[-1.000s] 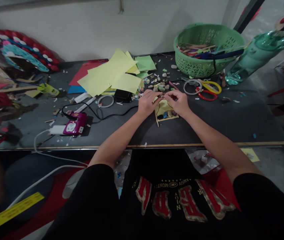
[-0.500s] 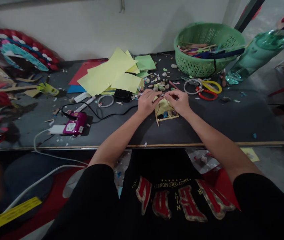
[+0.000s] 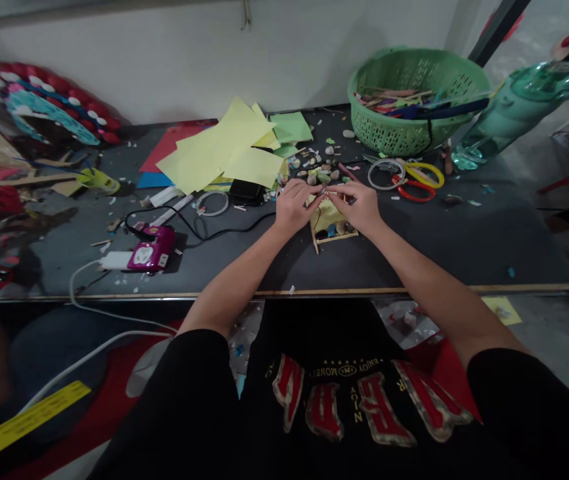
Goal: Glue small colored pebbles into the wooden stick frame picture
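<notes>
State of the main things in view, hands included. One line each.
left hand: fingertips bunched over the small frame; grip unclear
right hand: fingertips close to the left's; grip unclear
small frame: pebbles along its near edge
green basket: upright, part-filled with sticks
purple power adapter: black plug inserted
paper sheets: overlapping, loosely piled

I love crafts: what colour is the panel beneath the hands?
The panel is yellow; see head view.

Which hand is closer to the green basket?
Right. The right hand is on the near side of the green basket, toward its left end; the left hand sits farther off to the left.
</notes>
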A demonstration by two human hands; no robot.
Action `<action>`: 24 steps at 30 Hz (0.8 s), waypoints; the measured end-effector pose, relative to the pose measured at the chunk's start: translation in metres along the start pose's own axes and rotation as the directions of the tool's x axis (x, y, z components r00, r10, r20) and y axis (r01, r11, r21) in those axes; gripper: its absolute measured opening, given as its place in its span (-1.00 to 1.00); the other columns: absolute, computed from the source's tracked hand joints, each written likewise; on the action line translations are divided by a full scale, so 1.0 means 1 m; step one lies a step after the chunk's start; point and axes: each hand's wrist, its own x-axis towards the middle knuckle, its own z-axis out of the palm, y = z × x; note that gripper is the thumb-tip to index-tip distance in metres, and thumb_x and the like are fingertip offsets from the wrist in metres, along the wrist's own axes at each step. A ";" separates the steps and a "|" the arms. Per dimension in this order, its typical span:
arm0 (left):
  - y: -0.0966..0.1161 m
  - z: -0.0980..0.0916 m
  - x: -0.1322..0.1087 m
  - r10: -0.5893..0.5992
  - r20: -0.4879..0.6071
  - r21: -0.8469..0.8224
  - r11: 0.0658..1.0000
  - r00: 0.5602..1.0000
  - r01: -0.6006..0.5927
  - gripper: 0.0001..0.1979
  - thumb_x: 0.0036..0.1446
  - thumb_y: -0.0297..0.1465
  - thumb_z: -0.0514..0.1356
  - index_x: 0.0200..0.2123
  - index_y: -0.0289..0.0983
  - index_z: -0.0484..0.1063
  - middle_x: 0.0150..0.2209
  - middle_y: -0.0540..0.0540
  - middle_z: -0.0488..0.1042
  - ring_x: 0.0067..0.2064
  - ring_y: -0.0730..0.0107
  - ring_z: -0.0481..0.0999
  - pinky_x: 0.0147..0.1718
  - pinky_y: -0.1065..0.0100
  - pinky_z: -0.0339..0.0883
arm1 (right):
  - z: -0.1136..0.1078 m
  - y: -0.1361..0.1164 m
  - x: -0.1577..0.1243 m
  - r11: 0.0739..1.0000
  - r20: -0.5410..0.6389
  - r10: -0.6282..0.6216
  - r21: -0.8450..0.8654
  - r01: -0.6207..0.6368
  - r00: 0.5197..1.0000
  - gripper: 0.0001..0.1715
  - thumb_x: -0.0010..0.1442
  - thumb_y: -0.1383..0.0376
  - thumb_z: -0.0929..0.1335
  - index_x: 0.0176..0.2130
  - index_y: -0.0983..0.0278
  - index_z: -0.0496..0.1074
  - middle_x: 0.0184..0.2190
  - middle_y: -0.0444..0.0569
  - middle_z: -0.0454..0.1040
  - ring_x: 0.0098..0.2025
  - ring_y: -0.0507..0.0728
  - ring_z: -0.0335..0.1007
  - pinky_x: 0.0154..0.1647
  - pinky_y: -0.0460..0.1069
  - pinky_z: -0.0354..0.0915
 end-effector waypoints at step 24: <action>-0.011 -0.007 0.009 -0.018 0.112 -0.135 0.990 0.994 0.034 -0.62 0.24 -0.02 0.17 -0.09 -0.14 0.55 -0.22 -0.14 0.59 -0.04 0.19 0.51 0.03 0.07 0.39 | 0.000 0.004 0.001 0.990 0.012 0.135 0.039 -0.135 0.991 -0.59 0.13 -0.04 0.44 -0.24 0.23 0.62 -0.38 0.00 0.61 -0.41 0.12 0.43 -0.33 0.08 0.36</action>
